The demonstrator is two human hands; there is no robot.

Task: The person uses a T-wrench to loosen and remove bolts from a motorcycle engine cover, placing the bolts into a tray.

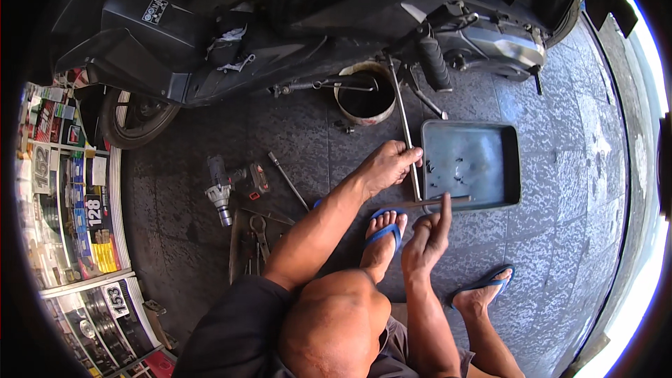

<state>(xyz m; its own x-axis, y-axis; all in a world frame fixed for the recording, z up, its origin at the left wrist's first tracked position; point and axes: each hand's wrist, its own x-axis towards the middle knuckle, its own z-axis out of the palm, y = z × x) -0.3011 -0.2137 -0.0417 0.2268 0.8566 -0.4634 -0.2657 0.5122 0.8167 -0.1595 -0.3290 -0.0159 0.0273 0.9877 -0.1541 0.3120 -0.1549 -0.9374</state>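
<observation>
My left hand [388, 168] is closed around the shaft of a long T-handle wrench [404, 115]. The wrench's far end reaches the underside of a dark scooter [308, 7], where the exact contact is hard to see. My right hand [428, 241] is beside the wrench's crossbar, its index finger stretched out against the bar and its other fingers loosely bent, not wrapped round it. Just right of the wrench lies a grey rectangular tray [490, 157] with several small dark bolts [458, 179] in it. A round, stained bucket [343, 101] with a dark inside sits under the scooter.
On the floor at left lie a cordless impact wrench [219, 185], a battery pack [259, 178], a metal rod [288, 180] and a tool box [238, 241] with hand tools. Shelves of packaged goods [77, 196] line the left edge. My feet wear blue flip-flops [505, 274].
</observation>
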